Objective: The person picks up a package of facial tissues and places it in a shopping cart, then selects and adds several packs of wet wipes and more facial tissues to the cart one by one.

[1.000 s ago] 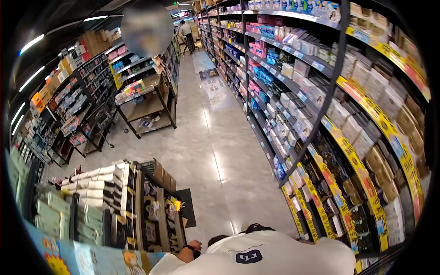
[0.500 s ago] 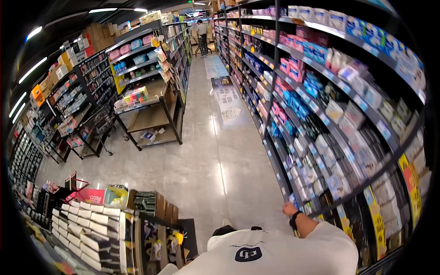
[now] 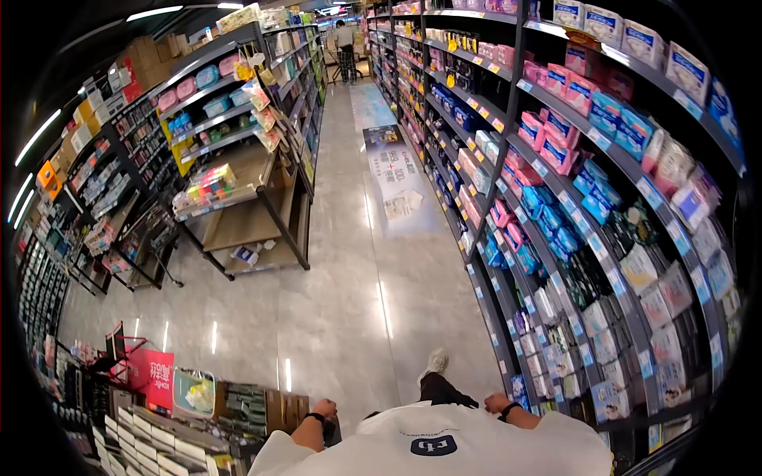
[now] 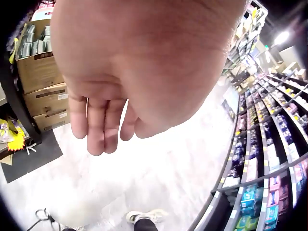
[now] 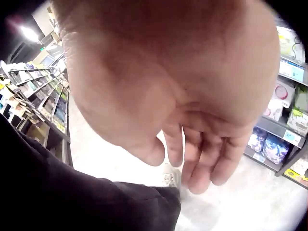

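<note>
My left hand (image 3: pixel 325 409) hangs at the lower middle of the head view, a dark band on its wrist. In the left wrist view its fingers (image 4: pixel 104 127) droop loosely over the bright floor, holding nothing. Stacked cardboard boxes (image 4: pixel 44 72) are the nearest goods to it. My right hand (image 3: pixel 498 403) hangs at the other side of the body, near the long shelf on the right. Its fingers (image 5: pixel 199 168) are relaxed, with nothing in them. Beyond them in the right wrist view are shelved packs (image 5: pixel 274 148), and a dark trouser leg (image 5: pixel 120 202) is close by.
A tall shelf of pink and blue packs (image 3: pixel 556 143) lines the right side. To the left stands a wooden display rack (image 3: pixel 246 218). Cartons (image 3: pixel 286 411) and a red sign (image 3: pixel 151 374) are at lower left. A person (image 3: pixel 344 51) stands far down the aisle (image 3: pixel 349 293).
The view has moved forward along the aisle, with the rack and shelves nearer. My left hand has swung forward into sight, and a shoe now shows ahead of the body.
</note>
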A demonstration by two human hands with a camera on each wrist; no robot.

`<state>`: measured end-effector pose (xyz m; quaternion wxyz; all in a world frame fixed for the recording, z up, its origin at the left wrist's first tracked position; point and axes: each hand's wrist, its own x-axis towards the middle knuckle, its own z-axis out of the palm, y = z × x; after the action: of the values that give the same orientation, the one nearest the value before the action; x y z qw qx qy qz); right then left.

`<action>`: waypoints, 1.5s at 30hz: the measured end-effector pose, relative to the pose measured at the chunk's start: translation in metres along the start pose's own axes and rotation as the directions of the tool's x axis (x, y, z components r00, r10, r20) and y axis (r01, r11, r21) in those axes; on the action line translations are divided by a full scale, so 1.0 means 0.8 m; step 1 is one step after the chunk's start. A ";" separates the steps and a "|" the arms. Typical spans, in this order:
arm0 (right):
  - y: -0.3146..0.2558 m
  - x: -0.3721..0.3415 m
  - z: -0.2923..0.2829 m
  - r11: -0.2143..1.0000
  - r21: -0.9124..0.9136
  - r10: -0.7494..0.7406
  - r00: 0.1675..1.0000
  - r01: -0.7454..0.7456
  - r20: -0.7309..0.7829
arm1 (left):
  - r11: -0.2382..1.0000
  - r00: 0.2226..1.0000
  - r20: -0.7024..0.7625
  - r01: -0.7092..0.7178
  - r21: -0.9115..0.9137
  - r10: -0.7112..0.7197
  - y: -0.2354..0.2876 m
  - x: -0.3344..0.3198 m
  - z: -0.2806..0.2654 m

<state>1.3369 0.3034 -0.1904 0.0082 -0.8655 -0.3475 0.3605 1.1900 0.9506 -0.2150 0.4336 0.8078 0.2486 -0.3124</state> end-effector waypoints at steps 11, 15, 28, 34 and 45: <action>0.188 0.174 -0.225 0.942 0.258 0.170 0.969 -0.212 0.177 | 0.990 0.975 0.169 0.143 0.004 -0.142 0.216 0.137 -0.086; 0.325 0.323 -0.299 0.969 -0.238 0.040 0.992 -0.069 -0.122 | 0.994 0.997 0.021 0.075 0.084 -0.077 0.302 0.202 -0.112; 0.397 0.522 -0.561 0.942 0.328 0.118 0.983 -0.068 -0.138 | 0.765 0.923 0.363 -0.324 0.557 0.127 0.427 0.488 -0.261; 0.429 0.572 -0.602 0.954 0.244 0.143 0.979 -0.175 0.145 | 0.988 0.937 -0.318 -0.152 -0.005 0.143 0.492 0.572 -0.377; 0.434 0.826 -0.885 0.903 0.419 0.094 0.995 -0.100 0.033 | 0.956 0.921 -0.353 0.064 -0.287 -0.167 0.488 0.533 -0.288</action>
<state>2.3190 0.6087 -0.1673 0.1741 -0.8575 -0.2185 0.4321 1.8094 1.0078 -0.2104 0.4648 0.7696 0.4143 -0.1415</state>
